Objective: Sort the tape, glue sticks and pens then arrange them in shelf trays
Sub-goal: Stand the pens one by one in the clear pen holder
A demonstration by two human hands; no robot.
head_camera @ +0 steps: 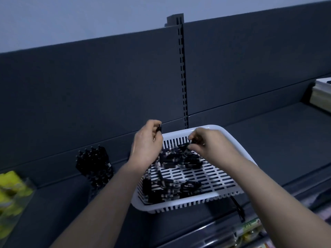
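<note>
- Pens lie loose, black, in a heap inside the white basket, which sits on the dark shelf in front of you.
- Your left hand is curled round a dark pen, held up beside the basket's far left corner.
- Your right hand pinches a second pen between fingertips, low over the basket's far end.
- A pen bundle stands upright left of the basket.
</note>
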